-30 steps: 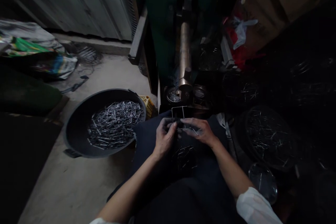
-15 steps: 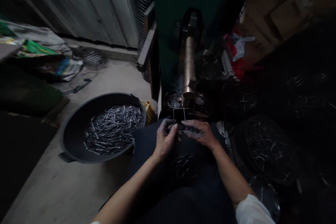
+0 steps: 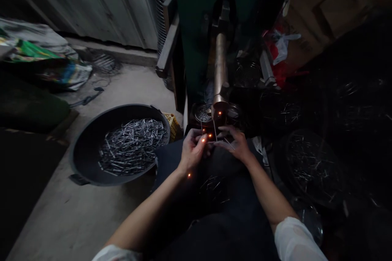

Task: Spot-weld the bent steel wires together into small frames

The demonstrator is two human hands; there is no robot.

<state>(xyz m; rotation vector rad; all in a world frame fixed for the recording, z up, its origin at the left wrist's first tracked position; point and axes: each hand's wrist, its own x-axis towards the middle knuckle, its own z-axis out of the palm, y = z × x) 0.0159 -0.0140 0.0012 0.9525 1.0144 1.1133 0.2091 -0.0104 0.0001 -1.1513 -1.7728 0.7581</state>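
A thin bent wire frame (image 3: 215, 130) stands upright between my hands, its top up against the tip below the copper-coloured machine arm (image 3: 220, 69). My left hand (image 3: 192, 151) pinches the frame's left side between thumb and fingers. On the right, my right hand (image 3: 235, 143) has its fingers around a short loose wire (image 3: 229, 143) and lies at the frame's right lower corner. Orange sparks glow near the machine tip and over my left hand. More short wires (image 3: 214, 185) lie on the dark cloth over my lap.
A wide black basin (image 3: 88, 167) of metal pieces stands at the left, beside a yellow crate (image 3: 173, 124). Another dark container (image 3: 290, 163) with wires is at the right. A small round dish (image 3: 203, 113) of bits sits beside the machine tip.
Orange sparks have appeared around the machine tip and my left hand. The wire frame has risen slightly to the tip, and the fingers of my right hand have shifted and spread somewhat.
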